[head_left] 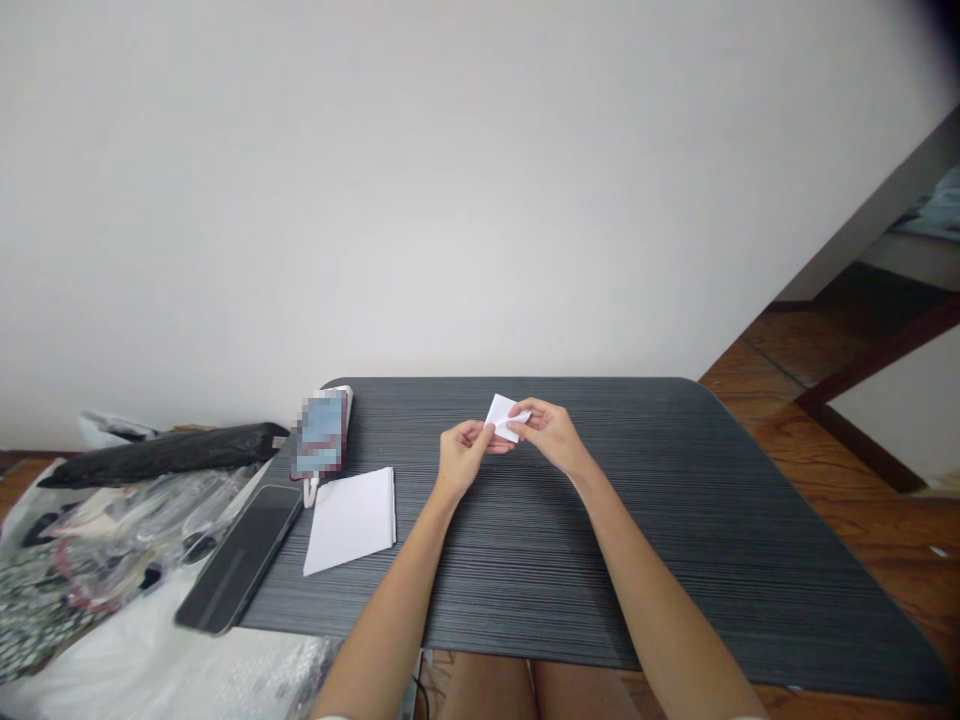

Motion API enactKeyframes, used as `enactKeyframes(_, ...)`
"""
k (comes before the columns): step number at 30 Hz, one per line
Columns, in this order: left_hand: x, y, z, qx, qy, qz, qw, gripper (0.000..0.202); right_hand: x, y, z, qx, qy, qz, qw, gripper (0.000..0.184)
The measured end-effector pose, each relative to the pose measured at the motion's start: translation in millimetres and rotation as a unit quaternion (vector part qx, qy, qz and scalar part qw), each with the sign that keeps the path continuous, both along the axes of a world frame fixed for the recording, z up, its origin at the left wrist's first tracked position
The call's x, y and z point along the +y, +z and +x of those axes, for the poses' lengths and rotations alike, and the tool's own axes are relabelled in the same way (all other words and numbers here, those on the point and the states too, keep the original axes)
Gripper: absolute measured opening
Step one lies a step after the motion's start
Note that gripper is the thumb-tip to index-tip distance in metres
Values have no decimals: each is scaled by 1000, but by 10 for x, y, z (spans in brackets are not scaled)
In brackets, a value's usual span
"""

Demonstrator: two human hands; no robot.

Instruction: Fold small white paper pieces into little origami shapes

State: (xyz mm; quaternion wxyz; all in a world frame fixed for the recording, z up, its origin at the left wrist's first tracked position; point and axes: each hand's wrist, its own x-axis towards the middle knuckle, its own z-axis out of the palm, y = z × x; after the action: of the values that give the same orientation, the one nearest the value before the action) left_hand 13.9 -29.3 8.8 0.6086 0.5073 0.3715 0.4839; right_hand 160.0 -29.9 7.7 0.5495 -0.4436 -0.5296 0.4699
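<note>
A small folded piece of white paper (500,412) is held between my two hands above the far middle part of the dark table. My left hand (466,452) pinches its lower left edge, thumb on top and fingers beneath. On the paper's right side, my right hand (549,432) grips a corner or flap between thumb and fingers. The fingertips partly cover the paper, so its exact folds are hard to make out. Left of my left forearm, a stack of white paper sheets (351,522) lies on the table.
A dark phone (240,560) rests at the table's left edge. Behind it sits a device with a blurred screen (321,435) and a white cable (310,490). Plastic bags (150,530) and a long black bundle (172,452) are piled left of the table (675,520). A white wall (480,200) stands behind.
</note>
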Motion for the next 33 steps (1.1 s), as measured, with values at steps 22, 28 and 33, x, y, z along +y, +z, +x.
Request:
enactKeyframes(22, 21, -60, -7, 4, -30, 22, 999, 31, 39, -66, 54, 42, -22, -13, 999, 26)
enactKeyframes(28, 87, -119, -51, 7, -3, 86, 996, 33, 54, -83, 78, 50, -51, -28, 997, 27)
enactKeyframes(33, 110, -63, -118, 149, 40, 314, 937, 28, 28, -90, 50, 108, 8, -92, 990, 30)
